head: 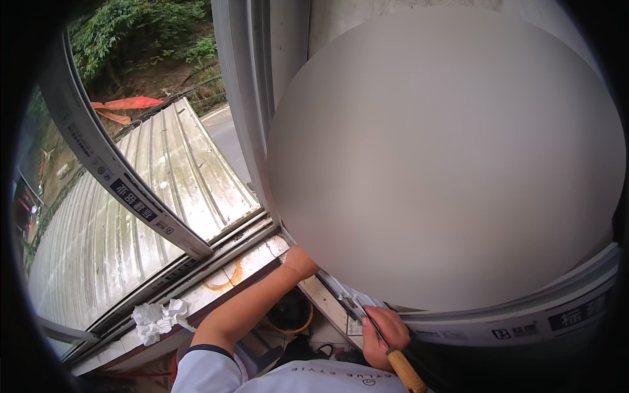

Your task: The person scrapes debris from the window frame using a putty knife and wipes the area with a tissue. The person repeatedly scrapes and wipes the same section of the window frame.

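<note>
My right hand [385, 336] is closed around the metal shaft of a long tool with a wooden handle [407, 372]; its kind cannot be told. The tool's tip lies at the aluminium window track [350, 300], where some whitish material shows. My left hand [300, 263] rests at the corner of the tiled sill [255, 255], beside the frame post; its fingers are partly hidden by a large blurred area. Whether it holds anything cannot be told.
Crumpled white paper [159, 319] lies on the sill, near a rusty ring stain. A sliding sash frame [132, 196] stands at the left, with a corrugated metal roof [167, 162] outside. Below the sill is a dark round container [291, 312]. Another sash rail [511, 329] curves at the right.
</note>
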Demonstrator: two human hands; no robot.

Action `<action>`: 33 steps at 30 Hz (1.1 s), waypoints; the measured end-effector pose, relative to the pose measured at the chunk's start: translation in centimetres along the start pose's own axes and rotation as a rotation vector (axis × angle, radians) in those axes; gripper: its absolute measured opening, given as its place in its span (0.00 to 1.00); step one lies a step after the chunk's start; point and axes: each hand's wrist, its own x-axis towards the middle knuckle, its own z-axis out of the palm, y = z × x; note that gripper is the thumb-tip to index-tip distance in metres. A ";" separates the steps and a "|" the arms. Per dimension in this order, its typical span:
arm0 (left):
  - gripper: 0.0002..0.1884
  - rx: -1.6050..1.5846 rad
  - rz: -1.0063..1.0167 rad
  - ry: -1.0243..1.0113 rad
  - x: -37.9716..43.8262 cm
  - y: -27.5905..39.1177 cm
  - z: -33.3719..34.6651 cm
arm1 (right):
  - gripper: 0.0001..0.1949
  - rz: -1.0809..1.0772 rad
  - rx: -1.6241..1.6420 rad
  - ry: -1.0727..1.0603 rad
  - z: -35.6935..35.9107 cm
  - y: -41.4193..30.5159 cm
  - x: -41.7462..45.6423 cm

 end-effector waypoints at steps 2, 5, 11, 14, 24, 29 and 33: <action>0.17 -0.035 0.040 0.012 -0.8 1.3 1.6 | 0.12 -0.007 -0.017 -0.031 -0.1 0.1 -0.3; 0.11 -0.145 0.163 0.005 -2.3 4.0 2.6 | 0.12 -0.006 -0.009 -0.020 -0.2 0.1 -0.3; 0.17 -0.407 0.273 -0.155 -5.1 8.6 4.1 | 0.12 -0.003 -0.016 -0.026 -0.2 0.3 -0.3; 0.19 -0.492 0.291 -0.157 -4.8 8.6 6.3 | 0.12 -0.011 -0.009 -0.030 -0.1 0.3 -0.4; 0.16 -1.222 -0.048 -0.107 -3.3 6.1 3.2 | 0.12 0.041 -0.005 -0.018 -0.3 0.2 -0.5; 0.12 -0.649 -0.038 0.391 0.1 1.7 2.5 | 0.12 0.037 -0.007 -0.005 -0.2 0.1 -0.5; 0.08 -0.153 0.120 0.244 1.5 -0.1 1.7 | 0.12 0.035 0.000 -0.017 -0.3 0.0 -0.3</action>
